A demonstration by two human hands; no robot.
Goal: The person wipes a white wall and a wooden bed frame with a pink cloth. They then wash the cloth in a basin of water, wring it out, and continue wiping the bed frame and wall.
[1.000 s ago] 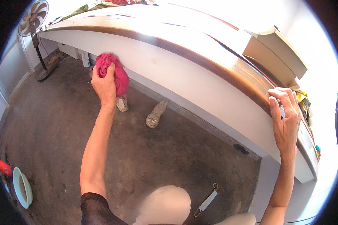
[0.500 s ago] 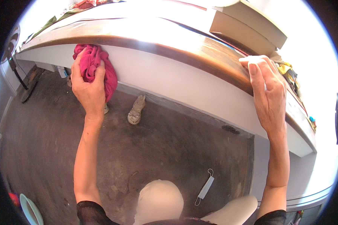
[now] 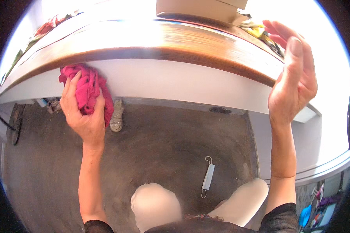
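A crumpled magenta cloth [image 3: 88, 87] is gripped in my left hand [image 3: 81, 120], pressed against the white front face [image 3: 159, 79] of a long wooden bench or tabletop, just under its edge. My fingers curve over the cloth, with the thumb on its right side. Raised at the right end of the wooden top [image 3: 186, 39], my right hand [image 3: 293, 77] holds nothing. Its fingers point up and away, slightly parted, and the thumb stands apart. The palm faces inward, off the wood.
A cardboard box [image 3: 200, 11] sits on the top, with yellow and dark fabric [image 3: 256, 31] beside it. On the dark floor lie a worn shoe [image 3: 116, 116] and a light blue face mask [image 3: 208, 176]. Assorted items, one bright blue [image 3: 305, 215], fill the lower right.
The view has turned right. My right hand has lifted from the wooden edge and opened its fingers. My left hand still grips the cloth against the white face.
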